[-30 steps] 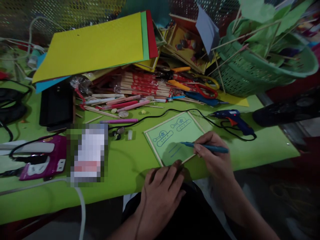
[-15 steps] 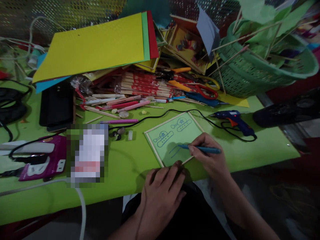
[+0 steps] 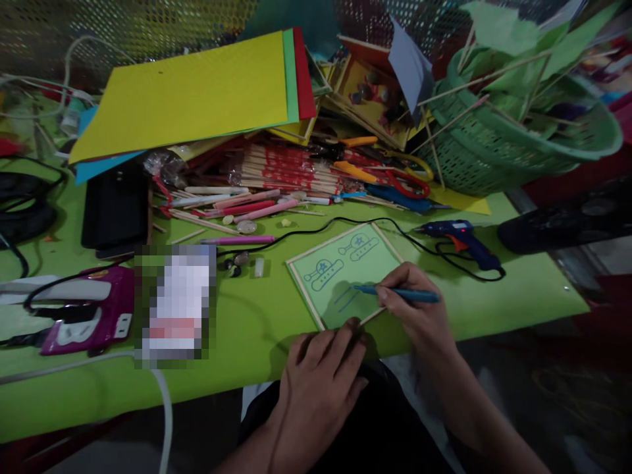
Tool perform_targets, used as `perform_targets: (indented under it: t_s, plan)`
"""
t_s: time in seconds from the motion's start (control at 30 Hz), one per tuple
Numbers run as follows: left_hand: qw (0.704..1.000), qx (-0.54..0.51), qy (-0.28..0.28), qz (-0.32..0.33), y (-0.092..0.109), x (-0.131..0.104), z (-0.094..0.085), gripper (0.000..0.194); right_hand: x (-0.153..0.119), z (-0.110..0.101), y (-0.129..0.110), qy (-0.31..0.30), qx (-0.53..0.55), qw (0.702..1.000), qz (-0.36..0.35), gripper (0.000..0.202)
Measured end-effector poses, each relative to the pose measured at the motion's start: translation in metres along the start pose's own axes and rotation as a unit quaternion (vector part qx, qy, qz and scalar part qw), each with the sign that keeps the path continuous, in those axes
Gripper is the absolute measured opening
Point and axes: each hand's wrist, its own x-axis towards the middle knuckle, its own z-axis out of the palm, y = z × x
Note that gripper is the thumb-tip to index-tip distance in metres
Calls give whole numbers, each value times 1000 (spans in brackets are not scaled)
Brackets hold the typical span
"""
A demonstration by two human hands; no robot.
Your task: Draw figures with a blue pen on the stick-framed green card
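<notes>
Between the fingers of my right hand (image 3: 417, 306) is a blue felt-tip pen (image 3: 415, 295), its tip at the green card (image 3: 340, 263). The card is edged with thin wooden sticks and lies tilted on the table. Two tank outlines in blue ink fill its upper part, with two slanting lines below them near the pen tip. My left hand (image 3: 323, 368) lies with fingers stretched out over the card's near corner and the table edge, holding nothing. Its fingertips touch the card's border, though the thumb's contact is hidden.
A blue glue gun (image 3: 461, 240) with a black cord lies right of the card. Coloured sheets (image 3: 197, 99), stick bundles (image 3: 291, 170) and scissors (image 3: 409, 184) line the back. At the right stands a green basket (image 3: 494, 148); at the left, a purple power strip (image 3: 93, 316) and a blurred-out object (image 3: 175, 303).
The pen tip has shifted very slightly along the lines on the card. My left hand stays in place, and the whole view has moved a little.
</notes>
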Motion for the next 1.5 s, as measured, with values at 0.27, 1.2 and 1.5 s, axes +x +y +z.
perform_targets:
  t_s: [0.27,1.2,1.5]
  plan:
    - [1000,-3,-3,-6,0,1,-1,41,3,3,-8,7,-31,999,-25,19]
    - [999,-40,-32,-9,1,0,-11,43,-11,4,-2,-96,55,994,1,19]
    - [998,-38,-39,-9,0,-1,-9,42,-13,8,1,-113,20,993,-29,14]
